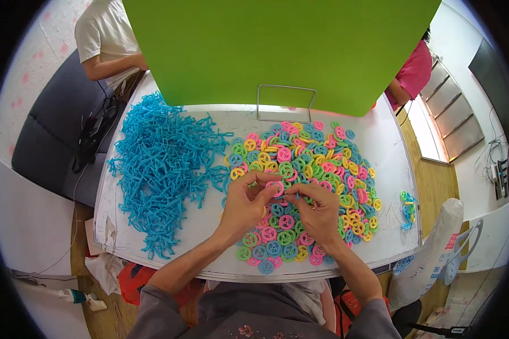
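Observation:
Between the thumb and fingers of my left hand [246, 202] is a small pink plastic wheel [275, 188]. My right hand [317, 212] is closed in a pinch just right of that wheel. A bit of blue shows at its fingertips, but what they hold is too small to tell. Both hands are over a wide spread of spoked plastic wheels [274, 248] in pink, green, blue and yellow. To the left lies a large heap of thin blue plastic pieces [158, 164], some of them forked.
A bent metal wire stand [258, 103] rises behind the wheels, in front of a tall green panel [282, 51]. A small colourful cluster [407, 210] lies near the table's right edge. Other people sit beyond at left [107, 45] and right [415, 70]. A white sack [429, 254] leans by the table.

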`<move>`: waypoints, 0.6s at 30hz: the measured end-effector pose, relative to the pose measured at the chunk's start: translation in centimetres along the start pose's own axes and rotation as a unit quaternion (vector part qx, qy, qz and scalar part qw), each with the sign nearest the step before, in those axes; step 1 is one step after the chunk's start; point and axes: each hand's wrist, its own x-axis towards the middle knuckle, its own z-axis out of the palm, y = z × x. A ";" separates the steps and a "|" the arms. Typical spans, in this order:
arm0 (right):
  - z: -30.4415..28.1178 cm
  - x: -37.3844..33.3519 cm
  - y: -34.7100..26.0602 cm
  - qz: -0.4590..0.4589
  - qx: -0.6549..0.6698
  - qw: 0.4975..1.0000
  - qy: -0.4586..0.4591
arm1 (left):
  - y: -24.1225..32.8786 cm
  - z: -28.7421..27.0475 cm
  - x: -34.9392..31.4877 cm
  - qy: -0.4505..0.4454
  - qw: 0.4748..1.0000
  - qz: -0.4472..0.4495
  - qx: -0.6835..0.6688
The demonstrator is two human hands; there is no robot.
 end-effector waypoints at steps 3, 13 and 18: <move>0.2 -0.2 0.3 0.013 0.002 1.000 -0.007 | 0.1 -0.2 0.1 0.007 1.000 -0.011 -0.014; 0.7 0.0 -0.5 0.103 0.021 0.994 -0.002 | -0.5 0.8 -0.2 0.084 0.963 0.167 0.194; 0.6 -0.1 -0.2 0.085 -0.018 0.996 -0.014 | -0.8 0.6 -0.3 0.077 0.925 0.230 0.294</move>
